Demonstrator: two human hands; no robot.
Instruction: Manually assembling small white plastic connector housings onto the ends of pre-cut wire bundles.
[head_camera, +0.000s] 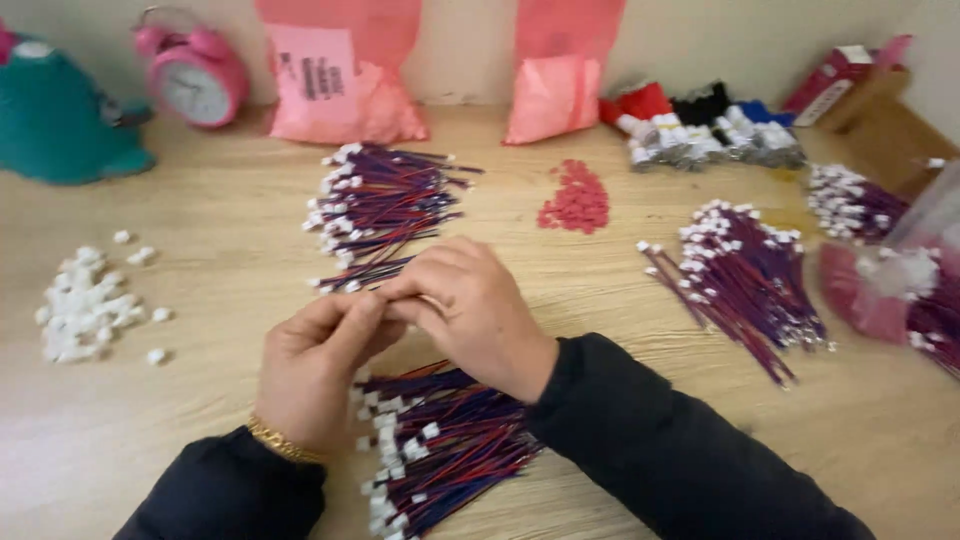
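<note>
At nine o'clock on the pale wooden table (200, 300) lies a heap of small white plastic connector housings (85, 305). At the centre, the left hand (315, 370) and the right hand (470, 310) meet fingertip to fingertip, pinched narrowly on something small; what exactly is between them I cannot tell. Thin red-and-blue wire leads with white plugs (370, 270) pass just behind the fingers, toward twelve o'clock. Such a lead looks light, limp and springy, the plug hard and slightly slippery, so it is best taken at the plug, not the wire. More bundled leads (440, 445) lie at six o'clock, another pile (745, 275) at three.
</note>
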